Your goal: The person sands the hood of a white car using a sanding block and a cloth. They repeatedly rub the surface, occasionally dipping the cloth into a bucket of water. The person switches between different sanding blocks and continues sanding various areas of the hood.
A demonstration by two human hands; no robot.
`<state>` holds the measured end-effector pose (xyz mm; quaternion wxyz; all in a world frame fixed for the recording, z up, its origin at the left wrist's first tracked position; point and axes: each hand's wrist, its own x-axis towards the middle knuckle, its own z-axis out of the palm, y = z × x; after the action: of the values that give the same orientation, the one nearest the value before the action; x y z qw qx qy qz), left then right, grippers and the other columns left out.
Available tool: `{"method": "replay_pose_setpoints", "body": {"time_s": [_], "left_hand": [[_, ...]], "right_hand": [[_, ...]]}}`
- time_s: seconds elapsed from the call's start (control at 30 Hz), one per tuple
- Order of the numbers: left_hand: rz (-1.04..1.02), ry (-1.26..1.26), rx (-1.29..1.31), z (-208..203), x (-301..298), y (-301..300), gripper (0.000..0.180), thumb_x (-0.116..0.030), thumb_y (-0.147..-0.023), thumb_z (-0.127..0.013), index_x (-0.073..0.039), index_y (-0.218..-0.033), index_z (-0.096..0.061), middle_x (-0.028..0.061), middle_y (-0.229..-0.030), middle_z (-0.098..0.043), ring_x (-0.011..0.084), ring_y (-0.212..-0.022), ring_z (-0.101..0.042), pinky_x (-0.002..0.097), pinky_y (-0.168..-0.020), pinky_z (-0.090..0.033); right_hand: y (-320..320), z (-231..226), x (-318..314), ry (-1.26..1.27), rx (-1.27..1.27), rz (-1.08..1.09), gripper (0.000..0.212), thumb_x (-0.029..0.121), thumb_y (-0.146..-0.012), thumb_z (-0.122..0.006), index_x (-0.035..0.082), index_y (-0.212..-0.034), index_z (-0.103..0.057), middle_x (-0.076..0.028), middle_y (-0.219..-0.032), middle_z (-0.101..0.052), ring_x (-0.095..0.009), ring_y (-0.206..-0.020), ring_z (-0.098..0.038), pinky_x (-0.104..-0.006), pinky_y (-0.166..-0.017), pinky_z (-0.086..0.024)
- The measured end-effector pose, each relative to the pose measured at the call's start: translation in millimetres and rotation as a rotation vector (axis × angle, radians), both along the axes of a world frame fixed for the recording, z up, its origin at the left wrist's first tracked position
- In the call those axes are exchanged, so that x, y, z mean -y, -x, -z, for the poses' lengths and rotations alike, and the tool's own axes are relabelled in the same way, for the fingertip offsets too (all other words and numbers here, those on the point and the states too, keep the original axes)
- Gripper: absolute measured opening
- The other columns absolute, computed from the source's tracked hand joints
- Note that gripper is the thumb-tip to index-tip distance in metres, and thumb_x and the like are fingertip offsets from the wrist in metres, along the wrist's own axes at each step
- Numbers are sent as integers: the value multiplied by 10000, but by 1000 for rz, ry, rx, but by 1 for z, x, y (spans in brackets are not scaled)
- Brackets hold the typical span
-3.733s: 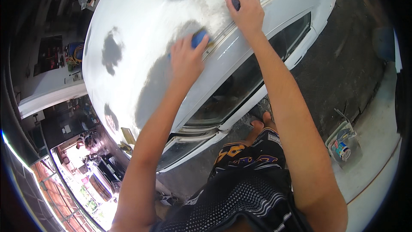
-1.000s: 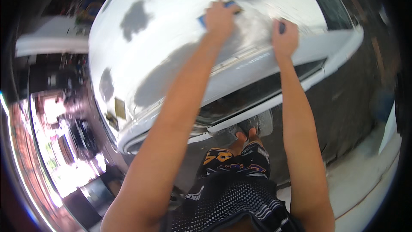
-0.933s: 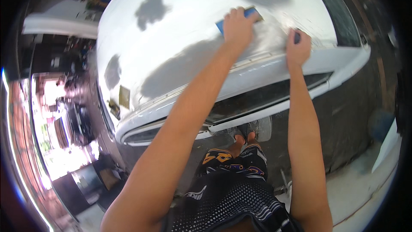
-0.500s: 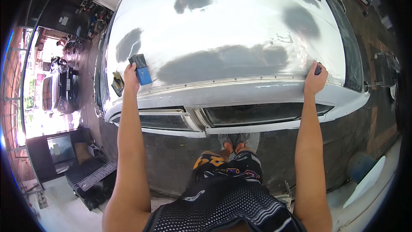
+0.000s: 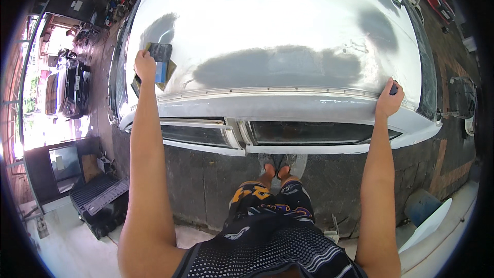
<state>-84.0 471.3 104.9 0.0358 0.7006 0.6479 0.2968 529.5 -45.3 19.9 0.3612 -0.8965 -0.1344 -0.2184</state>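
Note:
A white car roof [image 5: 216, 36] with several grey sanded or primed patches spreads before me. Toward its near left corner, my left hand [image 5: 145, 66] is closed at the edge of a black and blue block [image 5: 160, 72]. Olive-coloured sheets [image 5: 172, 67], which look like sandpaper, show beneath and around the block; whether my fingers also pinch a sheet is hidden. On the near right, my right hand [image 5: 390, 100] rests by the roof edge, its fingers curled around a small dark object [image 5: 393, 89], mostly covered by the hand.
A trim channel [image 5: 267, 91] runs along the roof's near side, above the side windows [image 5: 309, 133]. A black ribbed case [image 5: 100, 198] stands at lower left, and a blue-grey bin [image 5: 421, 203] at lower right. A dark vehicle [image 5: 72, 90] is parked outside at left.
My left hand and the block have shifted left over the olive sheets, which now show on the block's right too. My right hand still holds the small dark object. The view has shifted slightly.

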Motion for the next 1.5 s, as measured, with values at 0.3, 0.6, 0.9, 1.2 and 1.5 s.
{"method": "replay_pose_setpoints", "body": {"time_s": [0.3,0.6,0.9,1.2,1.5], "left_hand": [[486,459,268,-65,81,-87,519,-361,-968,-770,75,-1223,-653,138,-1051,-719,196,-958,-660,354,-883,-520],[789,968,82,-57,162,-125,377,-351,-1056,-668,-2,-1190,-622,30,-915,-670,106,-788,-609,264,-660,-534],[1135,536,-296,-34,192,-147,181,-205,-913,-789,-104,-1043,-713,52,-922,-691,247,-890,-633,385,-798,-527],[1405,-92,-438,6,182,-151,364,24,-624,-746,-126,-950,-688,15,-932,-636,268,-989,-602,393,-815,-503],[1098,242,-146,0,233,-217,180,-161,-891,-779,-111,-1042,-694,62,-962,-676,247,-985,-640,373,-824,-494]], "right_hand": [[-4,-3,9,17,18,9,413,491,-1002,-680,94,-1098,-747,-110,-1094,-696,-327,-1020,-682,-447,-904,-531],[-4,2,2,-10,25,-10,460,538,-999,-663,104,-1114,-763,-125,-1101,-703,-341,-1030,-688,-455,-909,-534],[-5,5,4,46,38,43,456,561,-985,-667,134,-1105,-773,-114,-1095,-719,-340,-1027,-701,-458,-903,-543],[-4,3,3,13,10,48,437,554,-974,-683,150,-1113,-772,-117,-1115,-719,-336,-1042,-702,-461,-918,-541],[-6,-1,2,25,35,20,429,542,-971,-694,144,-1109,-769,-121,-1102,-715,-341,-1035,-694,-463,-910,-538]]}}
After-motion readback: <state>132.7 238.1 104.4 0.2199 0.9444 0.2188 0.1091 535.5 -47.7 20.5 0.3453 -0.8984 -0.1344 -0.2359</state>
